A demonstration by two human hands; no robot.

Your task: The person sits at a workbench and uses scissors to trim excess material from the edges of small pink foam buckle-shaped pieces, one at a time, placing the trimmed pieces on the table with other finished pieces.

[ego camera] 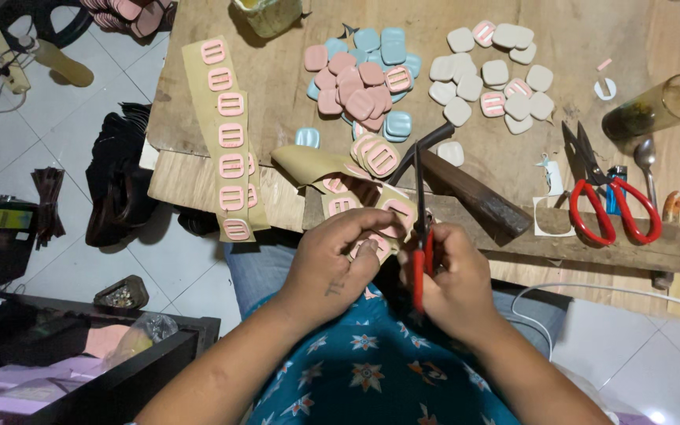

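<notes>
In the lower centre of the frame, my left hand [340,264] has its fingers closed around a tan strip [371,206] carrying pink buckles [397,212], held just over the near edge of the wooden table [198,173]. My right hand [454,275] is closed on red-handled scissors [421,228], their blades pointing up beside the strip. A dark wooden block [474,193] lies close above, so room there is narrow. A second pair of scissors [604,197] lies well apart at right.
</notes>
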